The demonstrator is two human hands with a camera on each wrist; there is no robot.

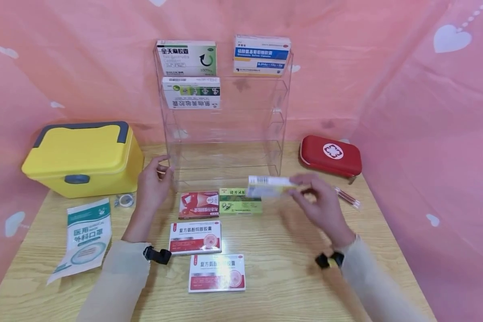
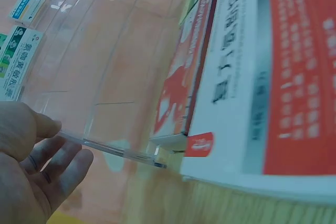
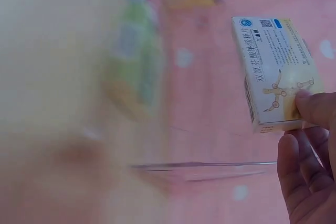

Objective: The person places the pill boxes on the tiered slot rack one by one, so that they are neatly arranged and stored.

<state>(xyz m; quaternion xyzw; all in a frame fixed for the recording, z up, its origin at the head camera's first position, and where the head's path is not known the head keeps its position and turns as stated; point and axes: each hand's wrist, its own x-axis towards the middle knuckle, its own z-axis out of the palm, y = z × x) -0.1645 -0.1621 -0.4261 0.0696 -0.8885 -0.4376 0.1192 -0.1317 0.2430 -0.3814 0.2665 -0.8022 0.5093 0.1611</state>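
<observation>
My right hand pinches a white and yellow medicine box by its right end, above the table in front of the clear display rack. In the right wrist view, the thumb lies across the face of that medicine box, which shows a body figure. My left hand grips the left side edge of the rack low down; the left wrist view shows its thumb and curled fingers about the clear edge. Below the held box lies a green box, partly covered by it, beside a red box.
Two white-and-red boxes lie nearer me. Three boxes stand in the rack's upper tiers, one a blue-and-white box. A yellow case, mask packet and tape roll are left; a red pouch and tubes right.
</observation>
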